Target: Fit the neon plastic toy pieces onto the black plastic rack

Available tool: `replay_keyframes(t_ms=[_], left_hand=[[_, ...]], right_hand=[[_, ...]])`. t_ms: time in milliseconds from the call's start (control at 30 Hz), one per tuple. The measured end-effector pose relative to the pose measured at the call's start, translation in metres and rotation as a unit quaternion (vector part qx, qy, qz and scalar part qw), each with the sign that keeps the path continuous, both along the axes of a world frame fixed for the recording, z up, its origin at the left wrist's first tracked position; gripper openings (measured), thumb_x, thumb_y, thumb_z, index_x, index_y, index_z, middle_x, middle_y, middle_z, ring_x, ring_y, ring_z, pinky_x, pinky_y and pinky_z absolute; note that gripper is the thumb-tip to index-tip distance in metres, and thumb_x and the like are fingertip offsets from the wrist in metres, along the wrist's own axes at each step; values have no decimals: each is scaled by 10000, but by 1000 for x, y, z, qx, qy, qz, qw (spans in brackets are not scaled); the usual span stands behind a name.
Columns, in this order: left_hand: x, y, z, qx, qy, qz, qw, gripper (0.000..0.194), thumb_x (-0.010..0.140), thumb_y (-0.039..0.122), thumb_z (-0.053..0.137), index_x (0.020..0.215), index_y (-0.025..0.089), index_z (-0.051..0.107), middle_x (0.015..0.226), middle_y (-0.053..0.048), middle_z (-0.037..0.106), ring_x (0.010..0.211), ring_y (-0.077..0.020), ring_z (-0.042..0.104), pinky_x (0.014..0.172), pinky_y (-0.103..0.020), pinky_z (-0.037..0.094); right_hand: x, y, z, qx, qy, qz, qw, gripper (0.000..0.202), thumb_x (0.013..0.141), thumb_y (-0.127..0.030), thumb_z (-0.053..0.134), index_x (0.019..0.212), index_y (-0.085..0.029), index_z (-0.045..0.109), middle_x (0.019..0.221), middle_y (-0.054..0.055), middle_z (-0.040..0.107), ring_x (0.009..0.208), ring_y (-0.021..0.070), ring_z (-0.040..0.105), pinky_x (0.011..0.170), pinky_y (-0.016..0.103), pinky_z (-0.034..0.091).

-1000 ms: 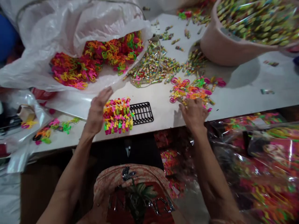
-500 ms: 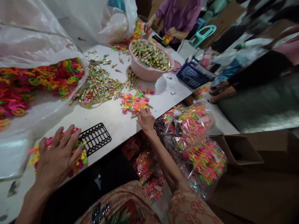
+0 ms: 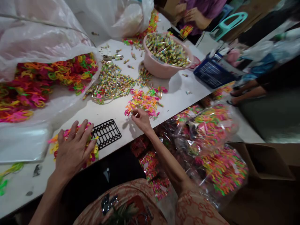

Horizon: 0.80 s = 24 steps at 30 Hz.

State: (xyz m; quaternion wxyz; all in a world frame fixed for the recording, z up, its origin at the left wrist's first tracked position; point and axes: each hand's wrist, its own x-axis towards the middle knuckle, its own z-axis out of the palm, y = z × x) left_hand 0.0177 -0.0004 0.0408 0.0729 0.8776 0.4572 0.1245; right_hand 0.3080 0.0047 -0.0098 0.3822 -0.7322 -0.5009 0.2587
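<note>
Left hand (image 3: 73, 147), fingers spread, covers bright pieces (image 3: 94, 152) on a black rack (image 3: 119, 136); right hand (image 3: 142, 121) curls at a pile (image 3: 145, 101), grip unclear.

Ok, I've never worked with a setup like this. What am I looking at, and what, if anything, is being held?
There is no machine: these are a person's bare hands, and every picture comes from one camera on their head, looking forward and down. The left hand is spread over bright plastic pieces beside a black rack. The right hand, fingers curled, is at a loose coloured pile; I can't tell whether its grip holds anything. The white table also bears small patterned tubes and a pink tub filled with what look like similar ones.
</note>
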Motion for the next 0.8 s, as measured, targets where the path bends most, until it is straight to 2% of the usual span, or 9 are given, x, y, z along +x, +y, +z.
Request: replay_keyframes(t_ms=[133, 233, 300, 400, 533, 633, 800], left_hand=[[2, 1, 3, -10, 16, 12, 1000, 569, 955, 378, 367, 1513, 291, 292, 1537, -87, 391, 1452, -320, 289, 1167, -602, 137], [3, 1, 5, -14, 26, 17, 999, 568, 953, 371, 371, 1511, 295, 293, 1544, -70, 382, 1456, -300, 285, 1173, -578, 135], [4, 1, 7, -19, 30, 17, 999, 576, 950, 360, 375, 1515, 297, 281, 1549, -65, 372, 1461, -295, 276, 1175, -570, 131], [4, 1, 7, -25, 34, 18, 999, 587, 948, 352, 377, 1521, 297, 263, 1556, -66, 357, 1467, -301, 259, 1175, -576, 122], [4, 1, 6, -26, 40, 14, 999, 594, 954, 360, 372, 1528, 283, 242, 1563, -73, 343, 1469, -305, 253, 1176, -581, 115], [3, 2, 6, -25, 38, 5, 999, 625, 957, 369, 372, 1543, 283, 173, 1579, -78, 308, 1473, -309, 239, 1174, -592, 116], [-1, 1, 6, -28, -1, -23, 999, 650, 954, 337, 369, 1545, 339, 99, 1586, -66, 292, 1482, -331, 197, 1166, -644, 89]], right_hand=[[-45, 8, -7, -17, 245, 65, 967, 137, 578, -221, 572, 707, -182, 545, 642, -65, 506, 572, 83, 430, 549, 207, 354], [-81, 15, -10, -40, 339, 105, 934, 120, 589, -247, 583, 675, -178, 536, 605, -74, 489, 545, 74, 424, 542, 206, 355], [-102, 22, -11, -52, 359, 138, 922, 119, 616, -262, 598, 678, -174, 547, 600, -70, 505, 548, 81, 450, 552, 211, 377], [-121, 32, -13, -49, 289, 180, 939, 98, 669, -246, 614, 663, -163, 562, 619, -52, 537, 594, 97, 490, 584, 215, 385], [-124, 37, -10, -43, 89, 255, 962, 124, 753, -176, 591, 634, -167, 559, 700, -10, 566, 676, 122, 518, 629, 225, 372], [-127, 33, -3, -56, -33, 285, 956, 124, 802, -134, 545, 703, -182, 600, 841, 33, 611, 750, 145, 548, 661, 238, 382], [-138, 28, 6, -71, -89, 333, 936, 105, 842, -150, 553, 861, -198, 644, 991, 27, 625, 805, 149, 581, 678, 235, 430]])
